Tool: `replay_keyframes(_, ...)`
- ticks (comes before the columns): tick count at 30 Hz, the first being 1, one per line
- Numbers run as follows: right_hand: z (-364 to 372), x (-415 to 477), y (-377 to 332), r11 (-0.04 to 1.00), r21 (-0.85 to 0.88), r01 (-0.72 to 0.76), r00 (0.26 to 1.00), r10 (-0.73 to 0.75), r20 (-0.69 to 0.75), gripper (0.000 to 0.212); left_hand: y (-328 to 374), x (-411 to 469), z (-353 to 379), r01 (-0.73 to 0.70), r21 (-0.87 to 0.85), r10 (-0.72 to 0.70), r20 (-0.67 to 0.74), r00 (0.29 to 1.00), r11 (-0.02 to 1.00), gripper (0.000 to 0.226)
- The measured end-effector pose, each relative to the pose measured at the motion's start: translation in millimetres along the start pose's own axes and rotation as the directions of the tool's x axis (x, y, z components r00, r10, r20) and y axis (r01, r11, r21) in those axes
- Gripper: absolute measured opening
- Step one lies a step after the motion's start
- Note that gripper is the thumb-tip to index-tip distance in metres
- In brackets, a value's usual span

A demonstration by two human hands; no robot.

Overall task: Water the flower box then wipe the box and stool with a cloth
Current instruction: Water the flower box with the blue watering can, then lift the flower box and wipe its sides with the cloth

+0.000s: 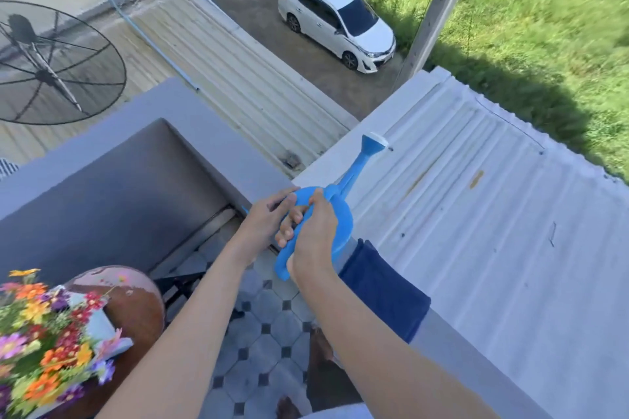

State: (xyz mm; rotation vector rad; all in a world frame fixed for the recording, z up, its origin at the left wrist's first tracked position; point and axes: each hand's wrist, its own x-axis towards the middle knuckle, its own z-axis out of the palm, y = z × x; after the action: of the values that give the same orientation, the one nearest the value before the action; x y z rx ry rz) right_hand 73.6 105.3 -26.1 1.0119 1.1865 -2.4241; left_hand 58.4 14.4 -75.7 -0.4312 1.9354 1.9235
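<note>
From the head view, both hands are closed on the blue watering can (335, 214) at the balcony's far corner. The right hand (315, 235) wraps the curved handle and the left hand (269, 214) cups the body's near side. The can's long axis runs up and away, its spout tipped with a white rose pointing out over the corrugated roof (476, 214) — away from the flowers. The flower box (102, 323) sits on the brown stool (136, 309) at lower left, well apart from the can and nearer the left arm. A dark blue cloth (384, 292) hangs over the ledge just beside the right forearm. Watering likely calls for swinging the spout back and leftward.
</note>
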Motion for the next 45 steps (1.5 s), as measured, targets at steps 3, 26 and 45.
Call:
replay_keyframes(3, 4.9, 9.3, -2.9, 1.0, -0.002, 0.011, 1.0, -0.011, 0.017, 0.027, 7.4, 10.2, -2.6, -0.017, 0.017, 0.018, -0.035, 0.999, 1.0, 0.029)
replay_keyframes(26, -72.4, -1.2, -48.3, 0.78, -0.563, 0.272, 0.961, -0.251, 0.116, 0.021, 69.2, -17.6, 14.2, -0.397, 0.424, 0.524, -0.24, 0.817, 0.814, 0.033)
replay_keyframes(45, -246.9, 11.5, -4.1, 0.532, -0.836, 0.137, 0.923, -0.375, -0.088, 0.019, -92.2, -8.7, 151.5, -0.004, 0.833, 0.077, -0.046, 0.996, 0.553, 0.056)
